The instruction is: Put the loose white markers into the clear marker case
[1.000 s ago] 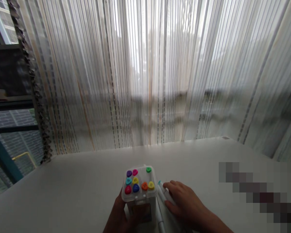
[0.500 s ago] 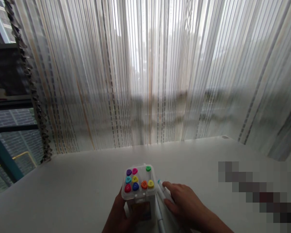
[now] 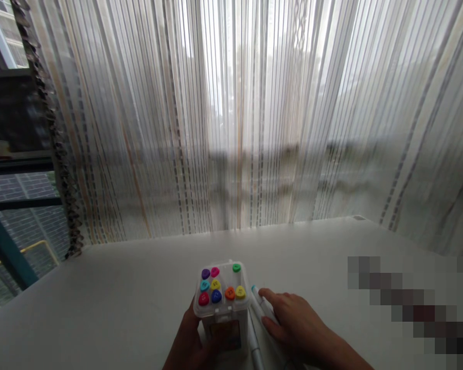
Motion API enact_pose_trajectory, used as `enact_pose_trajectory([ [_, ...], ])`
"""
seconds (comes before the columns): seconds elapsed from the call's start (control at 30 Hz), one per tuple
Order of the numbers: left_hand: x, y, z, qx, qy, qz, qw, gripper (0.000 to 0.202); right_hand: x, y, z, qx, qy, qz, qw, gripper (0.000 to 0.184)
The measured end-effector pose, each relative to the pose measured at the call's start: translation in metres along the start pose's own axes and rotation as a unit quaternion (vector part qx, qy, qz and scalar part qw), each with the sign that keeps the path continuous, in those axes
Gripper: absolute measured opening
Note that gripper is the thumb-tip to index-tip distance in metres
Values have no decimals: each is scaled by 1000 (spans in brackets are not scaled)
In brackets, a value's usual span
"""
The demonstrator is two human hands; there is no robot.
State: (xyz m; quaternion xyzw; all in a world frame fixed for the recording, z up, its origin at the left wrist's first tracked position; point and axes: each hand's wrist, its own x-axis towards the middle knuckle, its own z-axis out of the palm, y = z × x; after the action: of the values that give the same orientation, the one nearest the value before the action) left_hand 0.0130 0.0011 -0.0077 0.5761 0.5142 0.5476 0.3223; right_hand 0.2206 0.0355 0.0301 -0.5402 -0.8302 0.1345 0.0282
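Observation:
A clear plastic marker case (image 3: 227, 313) stands upright on the white table, holding several markers with coloured, numbered ends: purple, pink, green, light blue, yellow, red, dark blue and orange. Around its left and near side, my left hand (image 3: 193, 336) is closed on the case. To the right, my right hand (image 3: 291, 316) has its fingers closed on a white marker (image 3: 265, 305) with a teal end pointing away from me. Another white marker (image 3: 255, 344) lies on the table between the case and my right hand. The lower parts of the markers are partly hidden.
A white table (image 3: 139, 288) stretches out to a sheer striped curtain (image 3: 231, 128) along its far edge. Beyond the curtain's left end are a window frame (image 3: 19, 205) and a brick wall. A pixelated patch covers the lower right.
Hardly anything differs. Both hands, the case and the markers keep their places.

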Motion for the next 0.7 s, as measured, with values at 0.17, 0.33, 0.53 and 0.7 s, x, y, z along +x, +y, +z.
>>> enact_pose_trajectory([
  [0.17, 0, 0, -1, 10, -7, -4, 1000, 75, -1, 1, 0, 0, 10, -1, 1000, 50],
  [0.33, 0, 9, 0, 1, -18, 9, 1000, 67, -2, 0, -3, -18, 5, -2, 1000, 47],
  [0.53, 0, 7, 1, 1, -5, 23, 1000, 65, -2, -2, -6, -28, -2, 5, 1000, 46],
  [0.7, 0, 5, 0, 3, -7, 16, 1000, 66, -2, -2, -6, -28, -1, -3, 1000, 46],
])
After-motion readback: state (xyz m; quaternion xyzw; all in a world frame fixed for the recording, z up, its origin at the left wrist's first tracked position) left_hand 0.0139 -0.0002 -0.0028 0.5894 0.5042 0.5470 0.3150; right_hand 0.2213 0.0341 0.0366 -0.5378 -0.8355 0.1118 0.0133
